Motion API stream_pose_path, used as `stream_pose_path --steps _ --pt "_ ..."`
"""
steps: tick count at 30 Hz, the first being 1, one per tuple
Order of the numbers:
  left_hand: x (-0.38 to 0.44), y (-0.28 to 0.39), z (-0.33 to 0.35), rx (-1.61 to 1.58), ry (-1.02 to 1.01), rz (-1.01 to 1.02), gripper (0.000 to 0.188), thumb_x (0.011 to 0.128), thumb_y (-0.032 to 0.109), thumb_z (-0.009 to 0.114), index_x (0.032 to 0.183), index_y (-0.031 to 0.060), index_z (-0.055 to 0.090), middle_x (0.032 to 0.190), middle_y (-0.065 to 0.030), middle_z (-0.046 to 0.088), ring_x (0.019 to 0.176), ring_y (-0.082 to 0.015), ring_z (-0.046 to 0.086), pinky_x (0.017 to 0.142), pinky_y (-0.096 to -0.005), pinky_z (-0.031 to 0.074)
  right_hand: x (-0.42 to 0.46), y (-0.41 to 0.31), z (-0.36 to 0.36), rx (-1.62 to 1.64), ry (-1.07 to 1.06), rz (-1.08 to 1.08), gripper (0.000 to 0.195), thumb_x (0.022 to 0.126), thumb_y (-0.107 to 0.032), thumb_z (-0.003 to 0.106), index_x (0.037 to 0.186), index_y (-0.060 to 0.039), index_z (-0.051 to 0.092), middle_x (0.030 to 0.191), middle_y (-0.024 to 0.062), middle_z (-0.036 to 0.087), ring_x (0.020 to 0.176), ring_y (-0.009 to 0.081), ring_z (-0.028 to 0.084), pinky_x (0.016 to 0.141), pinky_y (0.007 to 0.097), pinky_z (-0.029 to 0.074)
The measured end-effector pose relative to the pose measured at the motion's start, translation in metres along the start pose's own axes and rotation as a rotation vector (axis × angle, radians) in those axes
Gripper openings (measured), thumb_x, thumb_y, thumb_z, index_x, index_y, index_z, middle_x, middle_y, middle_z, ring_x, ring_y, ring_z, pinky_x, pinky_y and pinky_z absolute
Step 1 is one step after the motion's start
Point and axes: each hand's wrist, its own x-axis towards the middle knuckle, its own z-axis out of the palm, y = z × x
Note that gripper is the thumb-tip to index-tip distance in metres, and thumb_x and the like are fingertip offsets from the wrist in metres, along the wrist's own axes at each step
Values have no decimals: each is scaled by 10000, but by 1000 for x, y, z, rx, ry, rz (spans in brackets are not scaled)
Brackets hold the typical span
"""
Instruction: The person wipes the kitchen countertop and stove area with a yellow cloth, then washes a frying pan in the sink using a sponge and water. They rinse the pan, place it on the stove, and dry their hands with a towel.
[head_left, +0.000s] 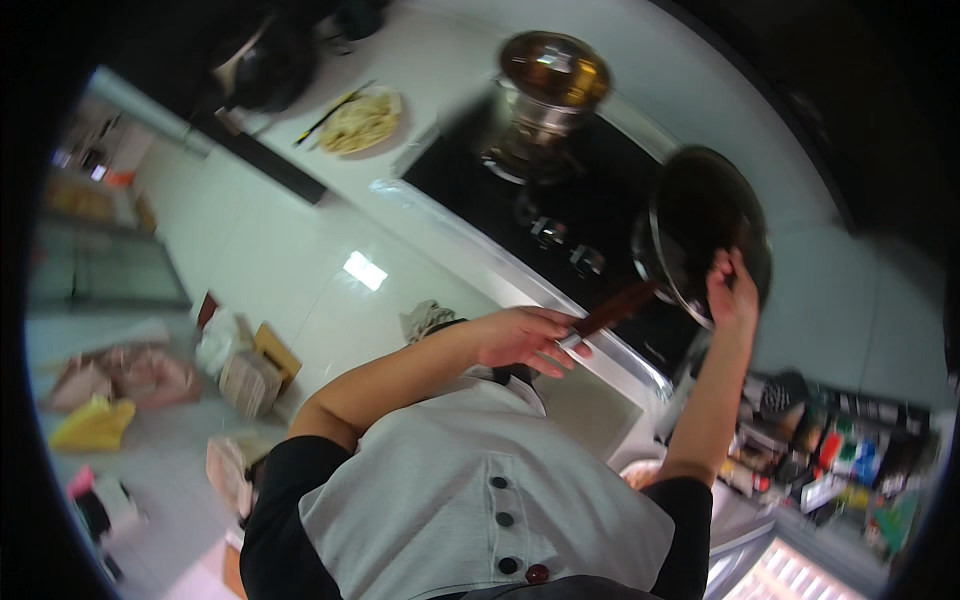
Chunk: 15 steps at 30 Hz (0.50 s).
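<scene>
On the right of the black hob (465, 169) is a dark, round pan (694, 199) with a shiny metal rim and a reddish-brown handle (619, 306). I cannot tell whether a glass lid covers it. My left hand (532, 341) is at the metal-tipped end of this handle, fingers spread beneath the tip; a firm grip does not show. My right hand (733, 296) reaches over the lower right of the pan, its fingers bent close together and blurred. Whether they pinch something is unclear. Two control knobs (549, 231) lie left of the pan.
A steel pot (551, 109) with a shiny, amber-reflecting lid stands on the far burner. Left of the hob are a plate of pale food (360, 124) with chopsticks across its edge and a dark pot (270, 67). Assorted packages (832, 450) crowd the lower right; bags (127, 371) lie at left.
</scene>
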Motion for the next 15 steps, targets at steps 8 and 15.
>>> stream_pose_path --steps 8,15 --pt "-8 -24 -19 391 87 175 586 951 292 544 1448 80 317 1214 -90 580 998 -181 603 872 -369 515 -25 0 -9 71 -10 -44 410 985 -267 460 1349 -84 413 1183 160 554 774 179 563 693 280 523" --pt "-67 10 -32 209 250 86 537 901 220 564 1402 131 391 1092 -45 631 884 -175 605 795 -336 520 -81 54 -8 332 -200 -11 494 973 -456 340 909 -21 564 749 70 576 645 218 521 586 375 428"
